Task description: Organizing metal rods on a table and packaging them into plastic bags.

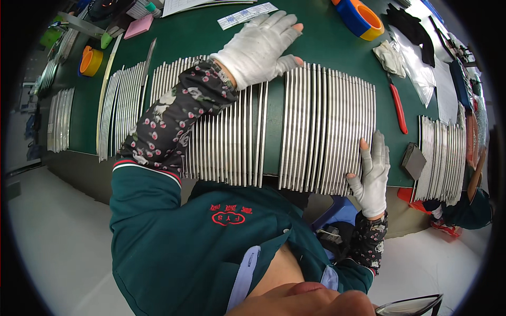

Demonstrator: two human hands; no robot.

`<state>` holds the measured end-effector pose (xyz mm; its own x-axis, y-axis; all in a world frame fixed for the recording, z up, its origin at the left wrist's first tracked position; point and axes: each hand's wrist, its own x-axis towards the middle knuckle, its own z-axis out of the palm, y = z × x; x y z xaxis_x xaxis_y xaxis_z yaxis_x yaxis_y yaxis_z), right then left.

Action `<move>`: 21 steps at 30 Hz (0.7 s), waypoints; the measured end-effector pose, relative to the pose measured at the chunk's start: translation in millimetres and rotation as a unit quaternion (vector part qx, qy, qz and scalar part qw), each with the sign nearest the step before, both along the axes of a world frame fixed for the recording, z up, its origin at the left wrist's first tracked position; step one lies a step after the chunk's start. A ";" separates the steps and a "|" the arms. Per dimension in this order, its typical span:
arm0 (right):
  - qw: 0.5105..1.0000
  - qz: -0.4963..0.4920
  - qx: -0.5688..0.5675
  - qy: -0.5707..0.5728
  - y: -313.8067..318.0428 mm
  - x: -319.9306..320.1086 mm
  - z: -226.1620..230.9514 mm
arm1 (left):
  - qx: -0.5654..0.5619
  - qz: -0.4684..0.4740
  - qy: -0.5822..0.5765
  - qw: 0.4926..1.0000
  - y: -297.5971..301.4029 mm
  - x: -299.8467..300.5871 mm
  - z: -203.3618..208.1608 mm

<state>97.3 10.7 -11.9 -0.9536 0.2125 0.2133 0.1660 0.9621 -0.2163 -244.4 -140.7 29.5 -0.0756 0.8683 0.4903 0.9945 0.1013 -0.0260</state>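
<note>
Silver strips [224,145] lying nearward of left grip [258,50], long axes running near-to-far, floral sleeve [174,113] crossing them. Left grip spreading, thumb apart, pinching nothing visible; contact underneath not showing. Green counter [316,47] opening beyond and right of its fingertips. Second strip batch [327,131] lying between grips, running parallel, near ends reaching counter's edge. Right grip [373,176] being nearer, spreading loosely along batch's right edge. Bare room continuing rightward, toward dark block [414,161].
</note>
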 end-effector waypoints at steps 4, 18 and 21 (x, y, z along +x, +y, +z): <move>1.000 0.000 0.011 -0.005 -12.0 -1.4 2.3 | -0.164 -0.181 -0.067 0.967 -55.0 65.8 -4.9; 0.970 0.224 0.024 -0.091 -138.4 -84.1 37.6 | -0.178 -0.066 -0.163 0.968 -214.2 122.3 3.7; 0.928 0.350 -0.035 -0.120 -149.5 -89.8 59.3 | -0.223 -0.011 -0.171 0.960 -234.1 129.3 12.4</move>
<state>7.5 -138.8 47.4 -0.8817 -0.4716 -0.0142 -0.4430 0.8379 -0.3190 -115.1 -374.8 41.9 -0.1448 0.9893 0.0185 0.9545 0.1347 0.2661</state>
